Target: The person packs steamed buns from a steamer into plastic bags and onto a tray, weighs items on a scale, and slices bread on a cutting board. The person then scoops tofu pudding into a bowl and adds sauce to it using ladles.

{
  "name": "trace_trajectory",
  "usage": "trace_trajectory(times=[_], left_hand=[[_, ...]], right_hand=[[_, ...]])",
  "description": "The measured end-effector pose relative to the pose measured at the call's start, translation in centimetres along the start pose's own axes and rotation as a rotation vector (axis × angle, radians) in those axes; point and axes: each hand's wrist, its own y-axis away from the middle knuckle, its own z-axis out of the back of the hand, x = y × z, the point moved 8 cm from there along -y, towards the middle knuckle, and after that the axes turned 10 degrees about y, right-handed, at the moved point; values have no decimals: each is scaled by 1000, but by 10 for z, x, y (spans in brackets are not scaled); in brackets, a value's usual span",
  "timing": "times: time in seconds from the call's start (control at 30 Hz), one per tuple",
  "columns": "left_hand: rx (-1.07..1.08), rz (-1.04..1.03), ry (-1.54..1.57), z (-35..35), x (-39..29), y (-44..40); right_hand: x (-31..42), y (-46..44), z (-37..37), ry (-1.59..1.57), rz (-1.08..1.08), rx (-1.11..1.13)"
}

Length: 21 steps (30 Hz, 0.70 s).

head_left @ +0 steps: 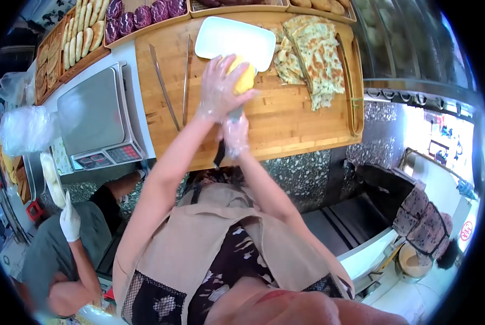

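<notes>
In a clear plastic glove, my left hand (219,89) has its fingers curved around the left side of a yellow lump of food (245,79), just at the near edge of a white rectangular tray (234,40). My right hand (235,136), also gloved, grips a knife. The knife's black handle (219,154) sticks out toward my body, and a bit of its grey blade (235,114) shows under my left wrist. Most of the blade is hidden. Beneath everything lies a wooden board (286,127).
Long metal tongs (165,89) lie left of my arms. Browned flatbread (321,59) and a bamboo-coloured strip (355,111) are on the right. A scale (93,105) and trays of purple rolls (142,17) stand left and behind. At lower left, a person's gloved hand (70,219) touches long pale bread.
</notes>
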Motion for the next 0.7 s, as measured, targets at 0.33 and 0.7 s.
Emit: trace_trajectory(times=[0.33,0.7], left_hand=[[344,-131,-103,-49,72,-77],[160,683,-119,-23,204,-41]], right_hand=[[56,-18,80,347,-47,168],[64,-18,154,1639,827,109]])
